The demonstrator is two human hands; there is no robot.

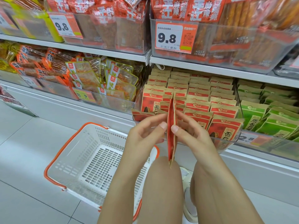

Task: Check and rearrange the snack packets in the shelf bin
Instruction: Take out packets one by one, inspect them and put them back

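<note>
Both hands pinch the same flat red-and-tan kraft-paper snack packet (171, 131) between them: the left hand (145, 135) presses its thumb against the red face, the right hand (192, 135) sets its thumb on the tan edge opposite, with the other fingers curled loosely behind. The packet is seen edge-on, thin and slightly bowed, its long axis upright, top toward the shelf and bottom corner pointing down at the bare knees. It is held in front of the clear, glossy plastic shelf bin (226, 143), just beside the front row. Inside that bin stand matching matte paper packets (199, 97) in tidy upright rows, serrated tops up; one at the front left lies tipped over. Green paper packets (267, 113) fill the neighbouring compartment to the right. On the pale tiled floor to the left sits a white perforated plastic basket with orange rim and handles (100, 160).
</note>
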